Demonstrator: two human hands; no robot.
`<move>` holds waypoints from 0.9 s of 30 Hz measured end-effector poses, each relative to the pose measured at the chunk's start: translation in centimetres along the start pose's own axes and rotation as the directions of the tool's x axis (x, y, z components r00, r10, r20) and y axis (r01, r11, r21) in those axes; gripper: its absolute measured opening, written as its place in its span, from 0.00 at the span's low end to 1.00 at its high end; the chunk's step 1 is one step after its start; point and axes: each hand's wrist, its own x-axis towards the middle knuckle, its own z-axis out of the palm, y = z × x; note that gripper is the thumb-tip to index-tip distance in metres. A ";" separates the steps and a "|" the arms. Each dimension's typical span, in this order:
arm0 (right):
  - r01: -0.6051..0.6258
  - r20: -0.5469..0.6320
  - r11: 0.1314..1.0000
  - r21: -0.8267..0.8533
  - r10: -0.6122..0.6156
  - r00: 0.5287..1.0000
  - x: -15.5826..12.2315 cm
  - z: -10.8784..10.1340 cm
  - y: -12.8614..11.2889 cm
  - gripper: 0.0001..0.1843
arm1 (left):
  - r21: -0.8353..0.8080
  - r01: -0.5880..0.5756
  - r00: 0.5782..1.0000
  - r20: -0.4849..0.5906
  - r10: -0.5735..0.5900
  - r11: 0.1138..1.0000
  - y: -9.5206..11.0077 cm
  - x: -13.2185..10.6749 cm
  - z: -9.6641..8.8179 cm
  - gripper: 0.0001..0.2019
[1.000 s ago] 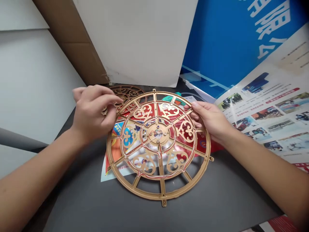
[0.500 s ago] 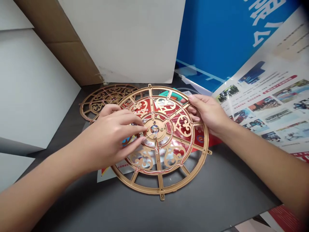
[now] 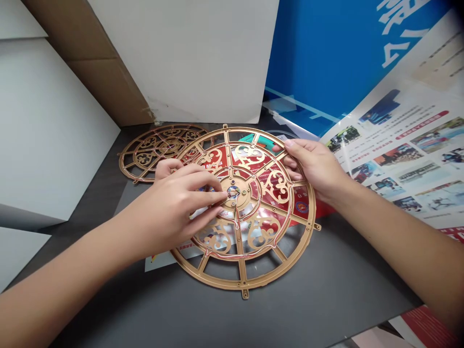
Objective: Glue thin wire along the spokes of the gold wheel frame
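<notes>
A large gold openwork wheel frame (image 3: 253, 280) with scrolled panels lies flat on the dark table (image 3: 326, 299). My left hand (image 3: 181, 203) rests over its left half, thumb and forefinger pinched together at the round hub (image 3: 234, 192); what they pinch is too small to make out. My right hand (image 3: 313, 166) grips the frame's upper right rim, fingers curled over the ring. A thin reddish wire runs along the inner ring of the frame. Red printed paper shows through the openings.
A smaller gold openwork frame (image 3: 152, 152) lies behind at the left, partly under the large one. White boards and brown cardboard (image 3: 119, 96) stand at the back. A blue poster (image 3: 326, 58) and printed sheets (image 3: 409, 145) lie at the right. A green item (image 3: 250, 139) peeks under the frame.
My left hand came from the frame's upper left rim down to the hub and now pinches there. The right hand stayed on the rim. The view shifted slightly.
</notes>
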 end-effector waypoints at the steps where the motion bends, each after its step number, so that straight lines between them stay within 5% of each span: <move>1: -0.001 -0.002 1.000 -0.003 0.001 1.000 0.0 0.0 0.0 0.15 | -0.017 0.015 1.000 0.004 -0.015 1.000 0.0 0.0 0.1 0.12; 14: 0.005 -0.001 0.998 -0.064 -0.005 1.000 -0.1 0.0 -0.3 0.14 | -0.198 0.167 0.984 0.096 -0.150 0.966 -0.4 -0.1 -0.4 0.17; 27: -0.021 -0.006 0.998 -0.061 0.020 1.000 -0.3 0.0 -0.2 0.12 | -0.231 0.160 0.983 0.127 -0.134 0.960 -1.0 -0.1 -1.7 0.18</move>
